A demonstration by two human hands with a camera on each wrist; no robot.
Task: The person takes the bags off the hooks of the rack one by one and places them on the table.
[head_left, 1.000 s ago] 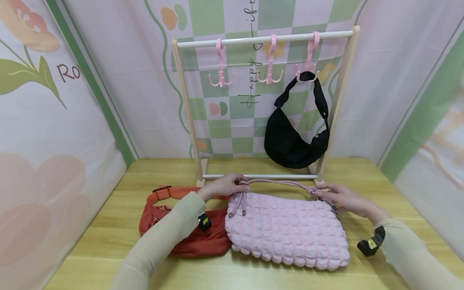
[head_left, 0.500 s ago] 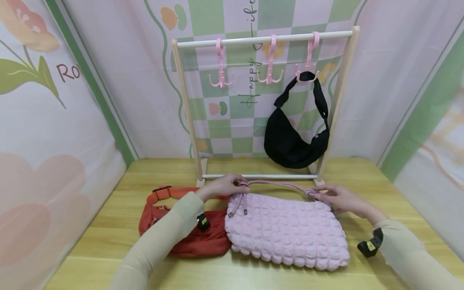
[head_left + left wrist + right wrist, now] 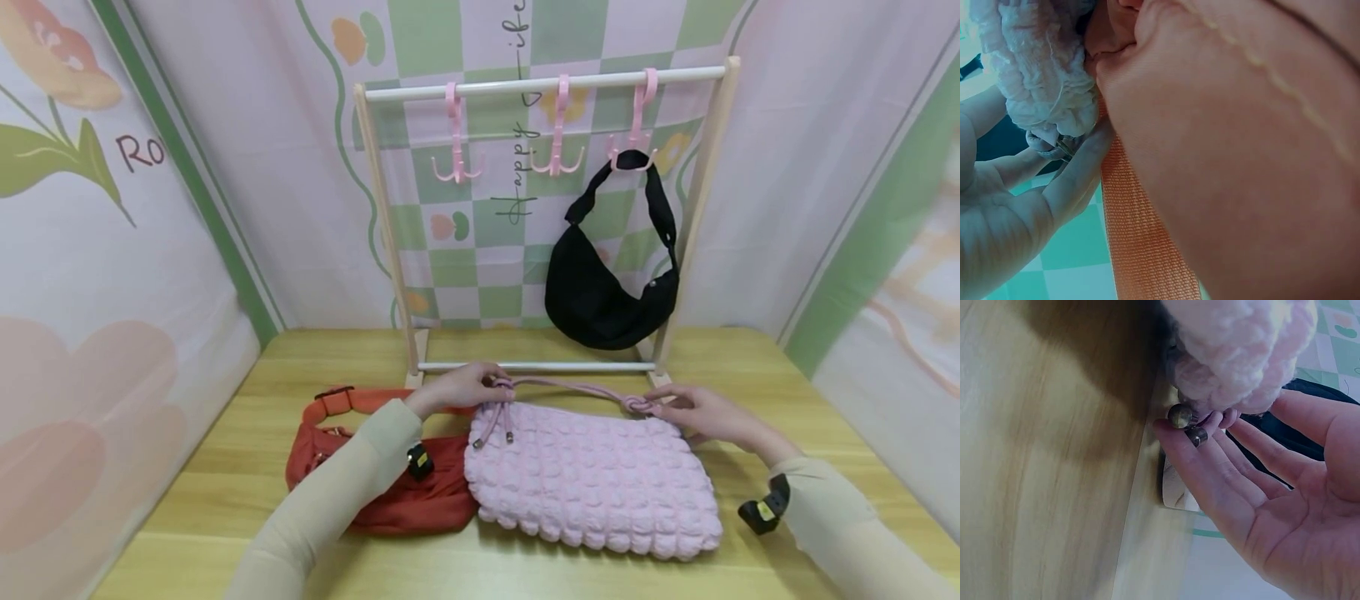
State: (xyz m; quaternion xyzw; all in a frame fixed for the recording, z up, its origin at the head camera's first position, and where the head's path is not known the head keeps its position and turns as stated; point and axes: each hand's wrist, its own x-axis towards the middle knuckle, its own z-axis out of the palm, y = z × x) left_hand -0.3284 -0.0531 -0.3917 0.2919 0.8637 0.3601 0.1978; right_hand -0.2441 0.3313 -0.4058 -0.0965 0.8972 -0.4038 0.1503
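A puffy pink quilted handbag (image 3: pixel 592 475) lies on the table, its thin cord strap (image 3: pixel 570 383) arched along the top edge. My left hand (image 3: pixel 457 388) pinches the knotted cord at the bag's left top corner, where two metal-tipped cord ends dangle. At the opposite corner my right hand (image 3: pixel 712 414) holds the other knot between thumb and fingers; in the right wrist view its metal cord tips (image 3: pixel 1185 419) lie against the fingers. Beneath my left forearm is a red waist bag (image 3: pixel 412 500) with an orange strap (image 3: pixel 1141 219), partly hidden by the sleeve.
Behind the bags stands a rack with wooden sides and a white top bar (image 3: pixel 510 86). Three pink hooks hang from it; the rightmost hook (image 3: pixel 637 112) carries a black shoulder bag (image 3: pixel 600 300). Printed cloth walls close in the wooden table (image 3: pixel 225 467) at the back and sides.
The right end of the strap with its knot has shifted slightly left and lower, and my right fingers have closed in on it. My left hand stays at its knot.
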